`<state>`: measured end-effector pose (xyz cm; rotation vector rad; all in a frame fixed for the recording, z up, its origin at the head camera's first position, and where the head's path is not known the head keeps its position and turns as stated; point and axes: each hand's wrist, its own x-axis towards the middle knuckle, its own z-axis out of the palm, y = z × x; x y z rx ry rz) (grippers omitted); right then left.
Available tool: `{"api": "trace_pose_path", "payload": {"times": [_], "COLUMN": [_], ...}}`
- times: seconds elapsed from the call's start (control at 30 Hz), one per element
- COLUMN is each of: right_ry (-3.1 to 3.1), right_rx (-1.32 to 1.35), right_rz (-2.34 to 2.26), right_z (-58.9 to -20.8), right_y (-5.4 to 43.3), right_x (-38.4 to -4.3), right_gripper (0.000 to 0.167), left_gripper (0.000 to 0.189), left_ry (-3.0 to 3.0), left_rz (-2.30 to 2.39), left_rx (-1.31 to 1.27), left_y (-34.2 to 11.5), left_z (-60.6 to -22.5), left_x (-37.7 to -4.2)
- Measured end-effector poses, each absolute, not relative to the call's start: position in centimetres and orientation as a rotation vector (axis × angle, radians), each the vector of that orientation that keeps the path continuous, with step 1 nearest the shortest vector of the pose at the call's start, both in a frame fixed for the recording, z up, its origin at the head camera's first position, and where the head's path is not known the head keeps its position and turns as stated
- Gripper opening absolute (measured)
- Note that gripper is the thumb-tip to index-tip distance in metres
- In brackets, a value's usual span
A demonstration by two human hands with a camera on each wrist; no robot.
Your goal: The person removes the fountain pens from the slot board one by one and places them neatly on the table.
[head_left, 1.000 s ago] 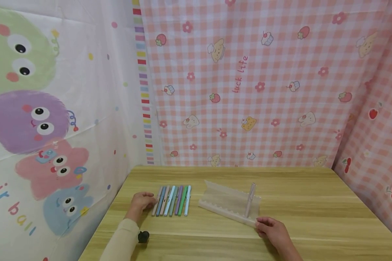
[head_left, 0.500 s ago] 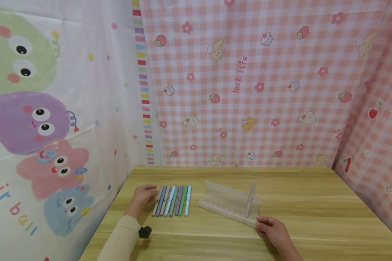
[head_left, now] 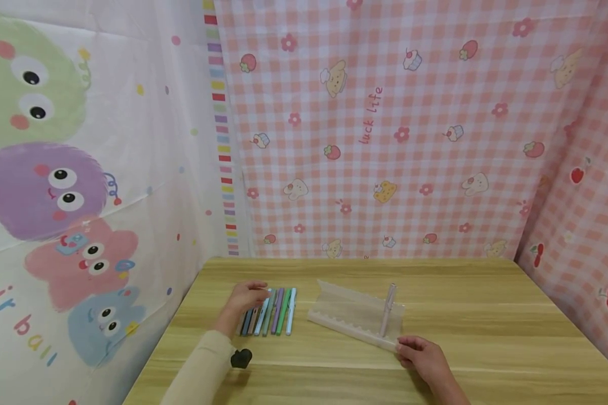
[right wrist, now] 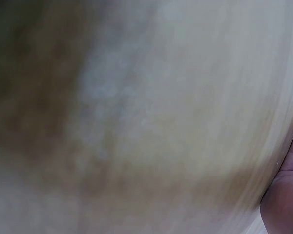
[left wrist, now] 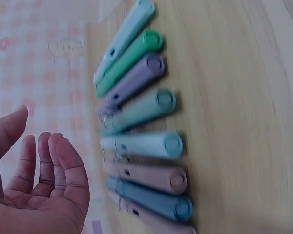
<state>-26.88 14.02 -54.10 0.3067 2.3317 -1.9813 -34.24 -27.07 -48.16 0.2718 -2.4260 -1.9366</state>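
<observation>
Over the left end of a row of pens hovers my left hand (head_left: 245,299), its fingers loosely bent with nothing between them. The left wrist view shows those pens lying side by side, among them a green pen (left wrist: 132,62), a purple pen (left wrist: 134,83) and a blue pen (left wrist: 151,197). My right hand (head_left: 424,359) pinches the near right corner of a translucent pen holder (head_left: 352,308) with a notched front strip. A pale pinkish pen (head_left: 388,312) lies across the holder's right end. In the right wrist view only part of the palm shows, and the rest is blurred.
The wooden table (head_left: 486,315) carries everything. A pink checked curtain (head_left: 410,163) hangs behind it, and a white cartoon-print curtain (head_left: 152,169) borders the left side. A small black object (head_left: 241,358) sits by the left cuff.
My left hand has moved right and slightly farther back, from beside the leftmost pen to above the left part of the row. The right hand and the holder have stayed put.
</observation>
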Motion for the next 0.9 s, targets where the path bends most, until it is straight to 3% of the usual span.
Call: {"api": "trace_pose_path", "payload": {"times": [0.9], "right_ry": [2.314], "right_rx": [0.307], "right_rz": [-2.014], "right_z": [-54.3], "right_y": [14.0], "right_x": [-26.9], "right_gripper": [0.021], "left_gripper": [0.036], "left_ry": [-2.551], "left_rz": [-2.106], "left_rx": [-0.152], "left_y": [-16.0], "left_z": [-48.1], "left_x": [-34.3]}}
